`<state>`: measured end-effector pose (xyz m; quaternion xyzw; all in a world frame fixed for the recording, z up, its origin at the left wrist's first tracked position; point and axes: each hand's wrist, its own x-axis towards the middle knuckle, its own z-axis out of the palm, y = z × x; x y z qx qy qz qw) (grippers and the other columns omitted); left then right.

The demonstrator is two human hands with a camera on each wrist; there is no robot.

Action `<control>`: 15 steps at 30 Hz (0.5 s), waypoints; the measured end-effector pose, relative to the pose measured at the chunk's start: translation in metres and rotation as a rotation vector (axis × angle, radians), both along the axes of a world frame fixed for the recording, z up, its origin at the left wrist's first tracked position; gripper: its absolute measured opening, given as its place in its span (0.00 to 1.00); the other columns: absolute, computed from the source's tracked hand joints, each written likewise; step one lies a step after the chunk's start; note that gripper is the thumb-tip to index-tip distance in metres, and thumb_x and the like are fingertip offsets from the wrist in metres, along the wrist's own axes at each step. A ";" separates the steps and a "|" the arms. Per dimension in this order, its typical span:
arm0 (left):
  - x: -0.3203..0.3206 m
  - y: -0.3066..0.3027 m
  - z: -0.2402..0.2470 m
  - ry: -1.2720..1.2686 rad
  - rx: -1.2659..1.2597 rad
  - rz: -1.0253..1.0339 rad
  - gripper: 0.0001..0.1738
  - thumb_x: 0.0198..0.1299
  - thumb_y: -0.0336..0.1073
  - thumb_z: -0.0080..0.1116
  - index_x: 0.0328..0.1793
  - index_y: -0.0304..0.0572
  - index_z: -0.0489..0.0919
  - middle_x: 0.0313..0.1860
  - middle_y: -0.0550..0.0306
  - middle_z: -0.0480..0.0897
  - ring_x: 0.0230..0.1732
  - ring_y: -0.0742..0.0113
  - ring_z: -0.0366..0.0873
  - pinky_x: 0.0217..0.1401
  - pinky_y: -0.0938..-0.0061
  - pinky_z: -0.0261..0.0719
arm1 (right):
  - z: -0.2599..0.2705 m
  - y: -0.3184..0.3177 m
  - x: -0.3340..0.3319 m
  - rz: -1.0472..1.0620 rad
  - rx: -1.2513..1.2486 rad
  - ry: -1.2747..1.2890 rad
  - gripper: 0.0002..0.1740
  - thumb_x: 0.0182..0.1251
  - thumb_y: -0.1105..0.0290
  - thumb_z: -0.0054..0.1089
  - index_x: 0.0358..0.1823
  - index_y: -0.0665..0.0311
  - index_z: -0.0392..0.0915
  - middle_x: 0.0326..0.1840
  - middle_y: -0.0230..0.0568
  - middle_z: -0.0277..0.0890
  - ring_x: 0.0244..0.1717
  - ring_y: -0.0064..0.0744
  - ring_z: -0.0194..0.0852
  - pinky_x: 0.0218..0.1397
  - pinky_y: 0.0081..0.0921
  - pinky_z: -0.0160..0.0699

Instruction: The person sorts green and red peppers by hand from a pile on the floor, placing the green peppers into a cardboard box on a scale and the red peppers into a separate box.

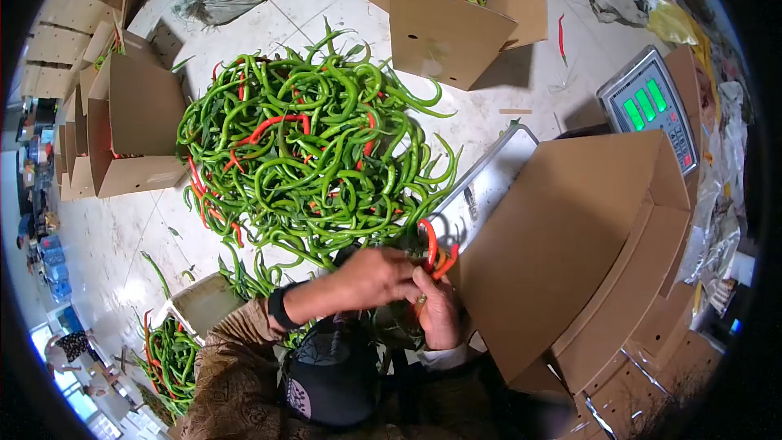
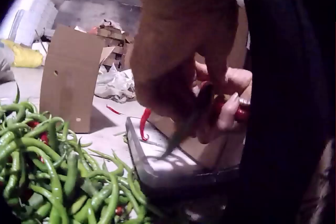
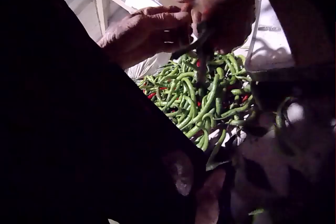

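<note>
My right hand [image 1: 440, 314] grips several red and orange chili peppers [image 1: 430, 243], their curved ends standing up past the thumb. A ring shows on one of its fingers. Blurred in the head view, my left hand [image 1: 371, 279] meets it from the left, fingers curled at the base of the chilies. From the left wrist view, a dark chili [image 2: 181, 132] slants down between the two hands. Just left of and beyond them spreads a big heap of mostly green chilies [image 1: 318, 147] with some red ones mixed in. Part of the held bunch is hidden behind fingers.
An open cardboard box [image 1: 562, 236] stands at the right on a scale platform [image 1: 489, 183], whose display [image 1: 648, 106] is lit green. Another box [image 1: 452, 33] with chilies is at the back; more boxes [image 1: 142, 122] stand left. A tub [image 1: 199, 305] of chilies sits lower left.
</note>
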<state>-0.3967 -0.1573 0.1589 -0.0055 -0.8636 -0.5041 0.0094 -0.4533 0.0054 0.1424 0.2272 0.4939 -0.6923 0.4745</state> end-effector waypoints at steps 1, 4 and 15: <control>-0.003 -0.021 -0.013 -0.132 0.074 0.002 0.10 0.59 0.38 0.65 0.37 0.38 0.82 0.31 0.47 0.81 0.32 0.48 0.81 0.34 0.64 0.79 | -0.004 0.001 -0.001 0.082 0.025 0.011 0.10 0.69 0.65 0.62 0.42 0.63 0.76 0.30 0.30 0.74 0.28 0.19 0.69 0.26 0.16 0.59; -0.048 -0.090 -0.054 0.008 -0.208 0.687 0.11 0.61 0.38 0.62 0.40 0.36 0.80 0.33 0.42 0.79 0.36 0.44 0.78 0.39 0.60 0.75 | -0.017 0.012 0.003 0.115 0.086 0.071 0.10 0.67 0.65 0.65 0.40 0.63 0.77 0.31 0.31 0.77 0.30 0.21 0.72 0.30 0.20 0.65; -0.045 -0.152 -0.075 -0.114 0.410 1.012 0.23 0.52 0.34 0.66 0.55 0.37 0.78 0.25 0.61 0.78 0.22 0.70 0.73 0.29 0.76 0.71 | 0.021 0.000 -0.016 0.212 0.194 0.293 0.04 0.66 0.75 0.59 0.37 0.69 0.75 0.31 0.41 0.80 0.33 0.28 0.78 0.43 0.27 0.77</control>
